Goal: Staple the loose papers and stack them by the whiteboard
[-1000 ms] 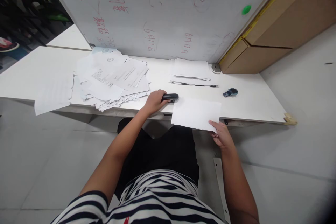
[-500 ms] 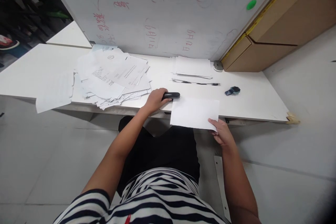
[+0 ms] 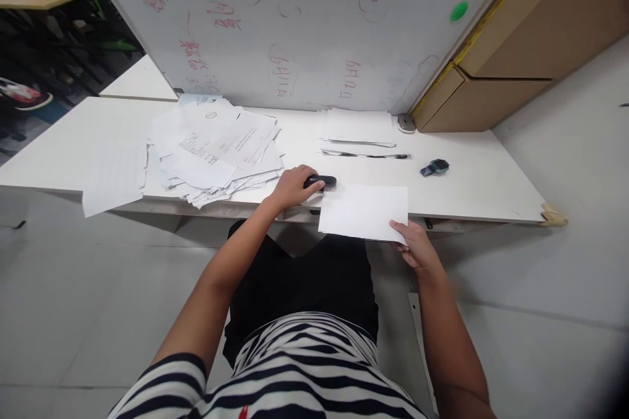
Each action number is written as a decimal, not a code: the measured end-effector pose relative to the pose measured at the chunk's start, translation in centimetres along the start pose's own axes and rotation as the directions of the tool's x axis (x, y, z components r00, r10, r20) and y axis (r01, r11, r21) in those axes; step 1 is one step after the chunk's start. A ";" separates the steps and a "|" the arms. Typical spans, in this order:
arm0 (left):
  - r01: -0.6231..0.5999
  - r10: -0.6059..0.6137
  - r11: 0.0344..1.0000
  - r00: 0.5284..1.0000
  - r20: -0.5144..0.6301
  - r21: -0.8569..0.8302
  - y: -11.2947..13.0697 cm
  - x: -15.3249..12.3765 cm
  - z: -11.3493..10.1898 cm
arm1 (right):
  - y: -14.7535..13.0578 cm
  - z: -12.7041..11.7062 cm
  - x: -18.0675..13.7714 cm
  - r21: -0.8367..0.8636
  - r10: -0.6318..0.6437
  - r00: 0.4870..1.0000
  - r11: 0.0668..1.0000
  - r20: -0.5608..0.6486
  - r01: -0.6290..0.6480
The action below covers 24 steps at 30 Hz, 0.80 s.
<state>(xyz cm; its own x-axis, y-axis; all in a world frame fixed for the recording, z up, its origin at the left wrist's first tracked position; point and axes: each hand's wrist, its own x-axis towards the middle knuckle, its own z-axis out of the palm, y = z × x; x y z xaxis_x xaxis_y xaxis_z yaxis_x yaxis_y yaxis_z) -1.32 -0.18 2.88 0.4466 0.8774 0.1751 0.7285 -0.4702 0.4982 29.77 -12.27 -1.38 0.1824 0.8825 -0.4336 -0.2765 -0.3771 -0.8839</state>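
My left hand is closed around a black stapler that rests on the white table near its front edge. Just right of the stapler lies a blank white sheet of paper that hangs partly over the edge. My right hand pinches the sheet's near right corner from below the table edge.
A messy pile of printed papers lies at the left, with one loose sheet overhanging. A neat paper stack and a pen sit at the back, a small dark blue object to the right. A whiteboard stands behind, cardboard boxes beside it.
Hands, stapler and sheet have stayed almost still; only the camera view has shifted slightly.
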 end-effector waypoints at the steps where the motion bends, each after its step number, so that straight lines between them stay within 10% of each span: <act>1: 0.019 -0.019 1.000 0.999 -0.026 -0.001 0.2 0.4 -0.3 | 0.0 0.0 0.0 -0.006 -0.007 1.000 1.000 0.000 0.007; 8: 0.088 -0.077 0.992 0.991 -0.109 0.095 2.7 6.0 -1.1 | 0.0 -0.2 -0.2 -0.058 -0.029 1.000 0.998 0.001 0.029; 16: 0.005 -0.044 0.964 0.989 0.140 0.265 4.0 9.6 4.2 | -0.6 -0.1 -0.1 -0.082 -0.013 0.999 0.997 -0.039 0.009; 24: 0.000 -0.019 0.978 0.996 0.086 0.209 2.9 10.2 6.6 | -0.5 0.8 0.1 -0.049 -0.039 0.996 0.998 -0.076 0.036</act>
<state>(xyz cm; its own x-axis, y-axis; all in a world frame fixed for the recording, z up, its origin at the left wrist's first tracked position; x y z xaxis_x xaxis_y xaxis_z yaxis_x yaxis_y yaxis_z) 8.77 6.77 0.49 0.4758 0.8747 0.0921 0.8213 -0.4793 0.3095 29.20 -11.82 -0.86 0.2639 0.8728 -0.4105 -0.2233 -0.3587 -0.9063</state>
